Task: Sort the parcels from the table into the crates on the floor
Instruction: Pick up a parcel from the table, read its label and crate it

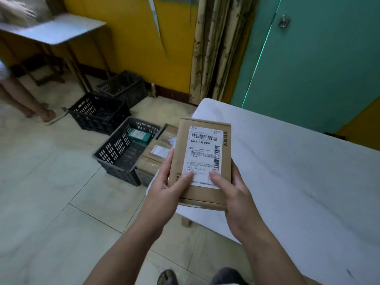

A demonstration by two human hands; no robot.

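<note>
Left hand and right hand both grasp flat cardboard parcel, thumbs on white shipping label, fingers wrapped beneath. Parcel held label-up in air, between white-covered table edge and black crates on floor. Likely light, stiff, not slippery; hold by long side edges.

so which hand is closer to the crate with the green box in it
Left. The left hand grips the parcel by the edge facing the crate; the right hand grips the opposite edge, with the parcel between it and the crate.
</note>
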